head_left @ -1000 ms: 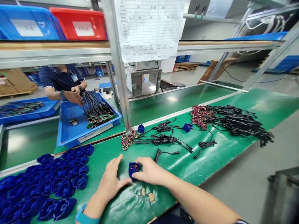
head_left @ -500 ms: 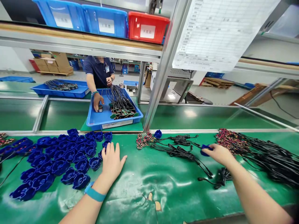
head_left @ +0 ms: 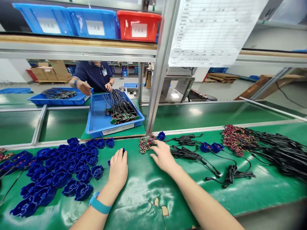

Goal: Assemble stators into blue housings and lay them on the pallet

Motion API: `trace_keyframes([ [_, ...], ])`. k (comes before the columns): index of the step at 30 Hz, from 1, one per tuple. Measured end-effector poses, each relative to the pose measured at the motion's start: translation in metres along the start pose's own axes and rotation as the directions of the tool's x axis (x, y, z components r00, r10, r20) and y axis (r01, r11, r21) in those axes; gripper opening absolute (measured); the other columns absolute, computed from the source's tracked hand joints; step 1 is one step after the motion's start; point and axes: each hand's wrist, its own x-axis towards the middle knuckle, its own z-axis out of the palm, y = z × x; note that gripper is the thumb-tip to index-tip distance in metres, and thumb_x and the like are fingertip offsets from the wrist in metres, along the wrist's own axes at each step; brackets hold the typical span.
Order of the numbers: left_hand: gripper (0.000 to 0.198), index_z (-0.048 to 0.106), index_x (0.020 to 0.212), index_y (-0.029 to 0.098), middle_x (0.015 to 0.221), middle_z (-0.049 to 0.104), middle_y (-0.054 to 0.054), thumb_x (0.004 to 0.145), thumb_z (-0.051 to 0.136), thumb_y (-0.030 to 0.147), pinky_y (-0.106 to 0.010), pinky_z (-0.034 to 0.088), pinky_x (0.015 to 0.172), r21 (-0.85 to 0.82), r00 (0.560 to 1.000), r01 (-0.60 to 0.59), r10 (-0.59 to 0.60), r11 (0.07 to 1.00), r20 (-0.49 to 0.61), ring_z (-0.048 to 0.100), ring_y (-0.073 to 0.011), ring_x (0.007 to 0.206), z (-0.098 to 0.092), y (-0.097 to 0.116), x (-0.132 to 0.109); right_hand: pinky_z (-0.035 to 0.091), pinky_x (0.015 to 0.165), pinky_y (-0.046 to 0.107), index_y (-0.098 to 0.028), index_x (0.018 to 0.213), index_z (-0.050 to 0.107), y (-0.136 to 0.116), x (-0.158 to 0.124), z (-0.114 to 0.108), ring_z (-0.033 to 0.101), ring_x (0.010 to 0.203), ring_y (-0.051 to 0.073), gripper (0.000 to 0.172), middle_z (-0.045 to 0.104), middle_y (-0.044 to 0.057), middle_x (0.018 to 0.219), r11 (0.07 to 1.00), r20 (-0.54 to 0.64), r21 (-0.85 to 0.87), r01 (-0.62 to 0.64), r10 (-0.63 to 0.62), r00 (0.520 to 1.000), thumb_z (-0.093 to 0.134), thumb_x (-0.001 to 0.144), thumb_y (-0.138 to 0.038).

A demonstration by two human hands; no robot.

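Note:
My left hand (head_left: 118, 170) is closed over a blue flower-shaped plastic housing (head_left: 123, 151), which shows only at the fingertips. Another bit of blue peeks out by its left side. To its left spreads a group of similar blue housings (head_left: 59, 177), open side up. My right hand (head_left: 163, 157) has thumb and fingers apart, its fingertips at a small cluster of round copper-coil parts (head_left: 143, 148); whether they touch is unclear. Black cable bundles (head_left: 187, 154) run rightward from the cluster. Two blue housings (head_left: 205, 147) lie side by side farther right.
A large pile of red coil parts (head_left: 233, 139) with black cables (head_left: 280, 156) covers the right side. Beyond the bench edge, a blue tray (head_left: 96, 123) holds wired circuit boards. A co-worker (head_left: 92, 76) stands behind it. A metal post (head_left: 158, 70) rises centrally.
My right hand has let go of a blue housing at the right and moved left to the coil cluster. My left hand shifted right and closed over a housing. The co-worker's hand left the tray.

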Motion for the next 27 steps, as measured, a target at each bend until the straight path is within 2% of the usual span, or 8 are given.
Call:
trace_keyframes([
  [2, 0.040, 0.064, 0.126, 0.009, 0.138, 0.061, -0.021, 0.090, 0.044, 0.006, -0.050, 0.049, 0.098, -0.004, 0.999, -0.027, 0.027, 1.000, -0.034, 0.058, -0.0344, 0.123, -0.004, 0.000, 0.001, 0.040, 0.102, 0.051, -0.019, 0.111, 0.071, -0.038, 0.005, 0.018, 0.049, 0.126, 0.033, 0.023, 0.056, 0.017, 0.140, 1.000, 0.066, 0.000, -0.002, 0.002, 0.998, 0.069, 0.088, -0.023],
  [5, 0.030, 0.066, 0.116, 0.010, 0.129, 0.065, -0.020, 0.092, 0.048, 0.010, -0.050, 0.051, 0.091, -0.019, 0.997, -0.037, 0.036, 0.999, -0.068, 0.061, -0.0338, 0.113, -0.012, 0.000, 0.002, 0.043, 0.094, 0.042, -0.017, 0.105, 0.070, -0.064, -0.003, 0.030, 0.055, 0.108, 0.026, 0.016, 0.066, 0.013, 0.119, 0.999, 0.123, 0.027, 0.017, -0.020, 0.992, 0.056, 0.097, -0.018],
  [9, 0.020, 0.067, 0.102, 0.015, 0.123, 0.065, -0.017, 0.092, 0.050, 0.011, -0.050, 0.052, 0.089, -0.097, 0.995, -0.072, 0.065, 0.993, -0.076, 0.060, -0.0339, 0.111, -0.015, 0.007, 0.000, 0.042, 0.092, 0.039, -0.019, 0.103, 0.067, -0.069, -0.021, 0.025, 0.054, 0.108, 0.024, 0.011, 0.064, 0.010, 0.121, 0.989, 0.153, 0.116, 0.089, -0.107, 0.982, 0.058, 0.098, -0.022],
  [14, 0.017, 0.062, 0.096, 0.018, 0.129, 0.061, -0.016, 0.092, 0.048, 0.009, -0.048, 0.053, 0.100, -0.285, 0.989, -0.141, 0.122, 0.948, -0.083, 0.057, -0.0305, 0.123, -0.006, 0.017, -0.007, 0.042, 0.091, 0.039, -0.017, 0.114, 0.062, -0.067, -0.019, 0.021, 0.057, 0.107, 0.026, 0.027, 0.067, 0.010, 0.115, 0.968, 0.221, 0.231, -0.097, 0.045, 0.974, 0.068, 0.091, -0.027],
  [18, 0.014, 0.059, 0.097, 0.020, 0.128, 0.061, -0.014, 0.094, 0.047, 0.012, -0.045, 0.055, 0.100, -0.433, 0.996, -0.087, 0.068, 0.897, -0.060, 0.060, -0.0266, 0.121, -0.001, 0.014, -0.008, 0.043, 0.094, 0.040, -0.015, 0.124, 0.061, -0.067, -0.015, 0.022, 0.060, 0.108, 0.027, 0.037, 0.066, 0.011, 0.115, 0.957, 0.248, 0.264, -0.122, 0.055, 0.967, 0.067, 0.093, -0.035],
  [21, 0.017, 0.058, 0.107, 0.020, 0.119, 0.064, -0.012, 0.092, 0.052, 0.015, -0.046, 0.055, 0.101, -0.531, 1.000, -0.011, -0.001, 0.847, -0.022, 0.062, -0.0264, 0.118, 0.002, 0.010, -0.005, 0.045, 0.092, 0.039, -0.017, 0.120, 0.065, -0.068, -0.015, 0.020, 0.063, 0.104, 0.026, 0.034, 0.066, 0.011, 0.113, 0.960, 0.290, 0.245, -0.139, 0.064, 0.955, 0.064, 0.094, -0.038],
  [25, 0.057, 0.041, 0.142, 0.019, 0.134, 0.060, -0.016, 0.089, 0.060, 0.024, -0.051, 0.051, 0.107, -0.615, 0.997, 0.082, -0.066, 0.784, 0.048, 0.059, -0.0287, 0.127, 0.007, 0.006, -0.001, 0.049, 0.090, 0.036, -0.018, 0.124, 0.064, -0.069, -0.013, 0.019, 0.064, 0.102, 0.025, 0.037, 0.064, 0.010, 0.115, 0.959, 0.303, 0.237, -0.157, 0.081, 0.950, 0.065, 0.093, -0.038],
  [27, 0.063, 0.035, 0.147, 0.019, 0.141, 0.058, -0.016, 0.089, 0.059, 0.025, -0.051, 0.048, 0.111, -0.651, 0.993, 0.110, -0.049, 0.751, 0.111, 0.057, -0.0283, 0.131, 0.008, 0.005, 0.001, 0.051, 0.087, 0.035, -0.019, 0.122, 0.065, -0.068, -0.013, 0.019, 0.065, 0.098, 0.024, 0.035, 0.064, 0.010, 0.113, 0.957, 0.299, 0.240, -0.162, 0.086, 0.950, 0.065, 0.092, -0.036],
])
